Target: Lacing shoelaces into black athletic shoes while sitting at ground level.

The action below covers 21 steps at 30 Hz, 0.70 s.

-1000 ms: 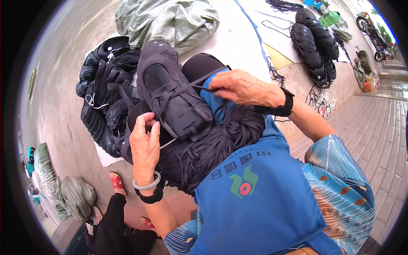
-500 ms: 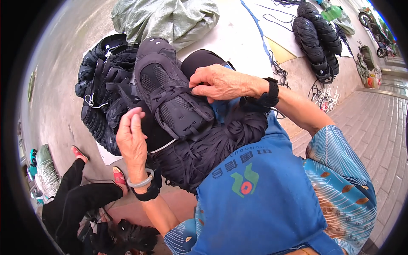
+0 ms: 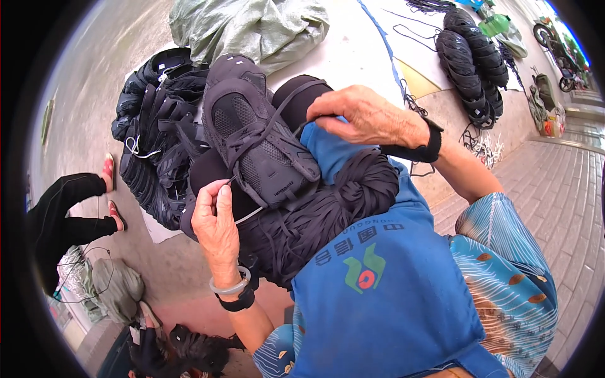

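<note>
A dark grey shoe upper (image 3: 255, 145) with mesh panels lies across my lap, its lace (image 3: 242, 142) threaded through the loops in part. With thumb and finger my left hand (image 3: 215, 220) pinches a lace end at the upper's lower left edge. To the right of the upper, my right hand (image 3: 365, 116) is closed on another length of the lace, drawn out over the dark cloth on my knee. A thick knotted bundle of dark laces (image 3: 362, 183) rests on my blue apron (image 3: 384, 296), just below the upper.
Left of my knees sits a pile of black shoe uppers (image 3: 157, 138). A pale green sack (image 3: 249, 31) lies ahead, and more nested black uppers (image 3: 472, 66) stand at the far right. Another person's legs in black trousers (image 3: 69, 201) are at the left.
My left hand has moved to the upper's edge and closed on a lace end. My right hand has shifted right, pulling lace out. The other person's legs have moved further away.
</note>
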{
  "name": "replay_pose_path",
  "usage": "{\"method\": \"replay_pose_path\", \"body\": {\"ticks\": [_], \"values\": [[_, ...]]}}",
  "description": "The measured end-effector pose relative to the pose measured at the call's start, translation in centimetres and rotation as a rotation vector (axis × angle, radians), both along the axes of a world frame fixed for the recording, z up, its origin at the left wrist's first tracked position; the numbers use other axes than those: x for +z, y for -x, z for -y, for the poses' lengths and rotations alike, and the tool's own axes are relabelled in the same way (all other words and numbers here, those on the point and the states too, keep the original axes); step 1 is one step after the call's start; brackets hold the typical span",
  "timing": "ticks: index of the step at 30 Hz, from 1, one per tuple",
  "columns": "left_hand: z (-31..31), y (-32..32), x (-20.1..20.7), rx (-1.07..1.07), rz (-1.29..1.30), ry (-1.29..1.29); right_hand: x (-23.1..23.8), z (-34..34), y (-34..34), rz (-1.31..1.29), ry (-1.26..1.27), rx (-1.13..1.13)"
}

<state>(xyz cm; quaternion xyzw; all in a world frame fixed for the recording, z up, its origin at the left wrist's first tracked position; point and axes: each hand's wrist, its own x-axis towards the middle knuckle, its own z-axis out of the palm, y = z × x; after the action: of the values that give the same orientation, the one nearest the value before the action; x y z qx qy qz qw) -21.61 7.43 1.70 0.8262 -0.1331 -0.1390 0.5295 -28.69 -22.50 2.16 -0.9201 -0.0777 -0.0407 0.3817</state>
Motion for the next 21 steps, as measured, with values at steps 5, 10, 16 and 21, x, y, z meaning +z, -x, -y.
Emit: {"method": "replay_pose_path", "body": {"ticks": [5, 10, 16, 21], "values": [[0.8, -0.7, 0.0, 0.031, 0.059, -0.133, -1.0, -1.3, 0.8, 0.009, 0.151, 0.025], [1.7, -0.8, 0.9, 0.101, -0.199, -0.202, -0.9, -1.6, 0.2, -0.027, 0.042, 0.022], [1.9, -1.6, -0.2, -0.028, 0.258, -0.142, -1.1, -2.0, -0.2, 0.010, -0.022, -0.073], [1.8, -2.5, -0.7, -0.083, 0.248, -0.131, -0.6, -3.2, -1.2, 0.034, -0.186, -0.095]]}}
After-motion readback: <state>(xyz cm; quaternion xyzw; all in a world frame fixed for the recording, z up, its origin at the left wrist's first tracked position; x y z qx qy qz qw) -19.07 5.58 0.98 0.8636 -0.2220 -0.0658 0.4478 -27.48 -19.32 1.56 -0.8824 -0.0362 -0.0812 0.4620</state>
